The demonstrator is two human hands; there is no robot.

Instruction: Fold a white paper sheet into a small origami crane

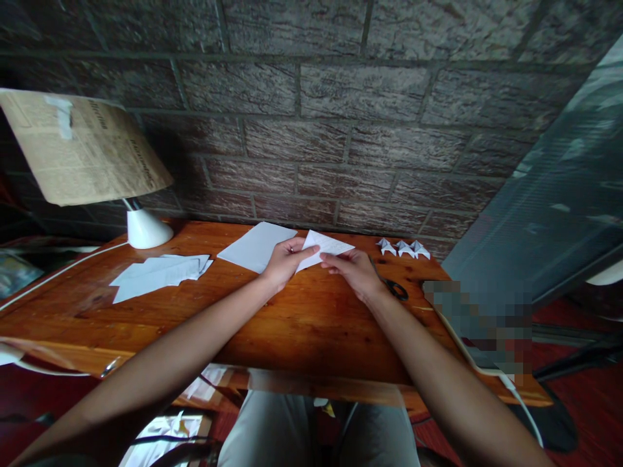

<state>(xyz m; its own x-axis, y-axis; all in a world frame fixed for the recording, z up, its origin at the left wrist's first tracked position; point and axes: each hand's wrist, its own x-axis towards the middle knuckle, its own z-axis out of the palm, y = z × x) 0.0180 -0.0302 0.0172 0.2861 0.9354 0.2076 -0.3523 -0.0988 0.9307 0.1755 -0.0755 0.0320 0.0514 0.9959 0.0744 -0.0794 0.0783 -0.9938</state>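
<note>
A piece of white paper (pixel 327 244), folded into a pointed shape with straight edges, is held up over the desk between my two hands. My left hand (pixel 286 261) grips its left side, thumb lying across the front. At its lower right edge, my right hand (pixel 351 267) pinches the paper between thumb and fingers. Behind my left hand a white sheet or stack of sheets (pixel 257 243) lies flat on the desk. Close by my right wrist are black scissor handles (pixel 397 289), partly covered by my arm.
Three small folded paper figures (pixel 403 248) stand at the back right. Loose paper pieces (pixel 160 274) lie at left, near a lamp (pixel 146 227) with a newspaper-covered shade. A blurred-out device (pixel 479 331) with a white cable rests on the right. A brick wall (pixel 321 143) borders the wooden desk (pixel 311 331).
</note>
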